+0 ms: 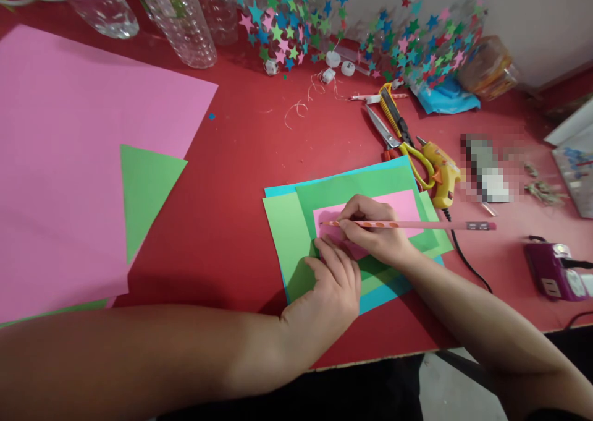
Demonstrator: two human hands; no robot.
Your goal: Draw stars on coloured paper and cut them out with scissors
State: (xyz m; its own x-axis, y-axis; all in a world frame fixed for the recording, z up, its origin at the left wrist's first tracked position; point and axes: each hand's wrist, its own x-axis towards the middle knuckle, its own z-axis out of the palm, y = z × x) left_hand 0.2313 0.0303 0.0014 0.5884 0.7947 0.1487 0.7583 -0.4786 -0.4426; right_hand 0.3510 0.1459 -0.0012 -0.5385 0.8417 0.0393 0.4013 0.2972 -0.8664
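My right hand (375,229) is closed around a pink pencil (445,225), whose tip meets the left part of a small pink paper (402,209). Its eraser end points right. My left hand (331,276) lies on the paper stack just below the tip, fingers stretched against the pink piece's lower left edge. Beneath are a dark green sheet (352,185), a light green sheet (283,223) and a blue sheet (384,298). My hands cover part of the pink paper, so any pencil marks there are hard to make out.
Large pink sheets (69,161) with a green piece (148,192) spread across the left. Scissors (393,138), a box cutter (393,112) and a yellow glue gun (442,170) lie beyond the stack. Plastic bottles (180,25) and star-covered containers (282,25) line the back; a purple power adapter (553,271) sits right.
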